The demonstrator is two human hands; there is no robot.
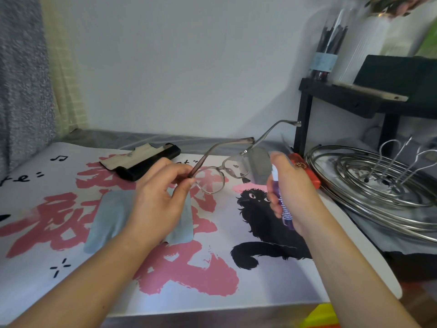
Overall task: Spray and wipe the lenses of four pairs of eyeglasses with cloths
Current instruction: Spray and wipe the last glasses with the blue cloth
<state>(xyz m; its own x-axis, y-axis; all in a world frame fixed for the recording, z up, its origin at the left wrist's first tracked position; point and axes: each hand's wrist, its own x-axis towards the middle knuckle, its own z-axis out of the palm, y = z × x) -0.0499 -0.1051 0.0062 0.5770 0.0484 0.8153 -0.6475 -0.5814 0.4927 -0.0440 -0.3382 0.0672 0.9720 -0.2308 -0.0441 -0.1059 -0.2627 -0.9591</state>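
My left hand point(160, 192) pinches a pair of thin grey-framed eyeglasses point(220, 174) at the left hinge and holds them above the mat, temples open and pointing away. My right hand point(290, 192) grips a small purple spray bottle point(282, 204), its white nozzle turned toward the lenses. A light blue cloth point(108, 218) lies flat on the mat under my left hand. A grey cloth point(261, 165) lies behind the glasses.
A white mat point(212, 268) with pink characters and a black cat covers the table. A black case point(146, 166) with a beige cloth on it sits at the back. A red object point(307, 171), steel rings point(378, 185) and a black shelf point(354, 100) crowd the right.
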